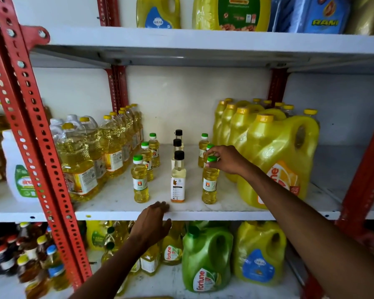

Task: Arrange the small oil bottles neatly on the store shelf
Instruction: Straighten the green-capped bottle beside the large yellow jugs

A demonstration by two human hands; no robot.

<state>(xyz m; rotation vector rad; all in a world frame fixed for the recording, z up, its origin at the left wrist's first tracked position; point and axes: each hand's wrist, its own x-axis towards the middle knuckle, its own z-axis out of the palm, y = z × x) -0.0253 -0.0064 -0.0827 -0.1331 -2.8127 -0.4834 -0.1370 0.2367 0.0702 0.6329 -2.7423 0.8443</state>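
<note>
1. the small oil bottles stand in three short rows on the middle shelf point(121, 203), between the big clear bottles point(82, 160) on the left and the yellow jugs point(274, 160) on the right.
2. the right hand point(227, 159) pinches the green cap of the front right bottle point(209, 184) with its fingertips. holding only the top, it could tip the bottle, i think.
3. if that bottle tips back, it may knock the two green-cap bottles point(203, 147) close behind it.
4. the left hand point(152, 225) rests on the shelf edge, fingers together and flat, holding nothing. it is near the black-cap bottle point(178, 180) and could bump it.
5. words i can read: "fortune" on the green jug point(205, 260) below, "rani" on a blue pack point(324, 16) up top, "gulab" on a top yellow jug point(158, 14).
6. the small bottles' labels are too tiny to read.
</note>
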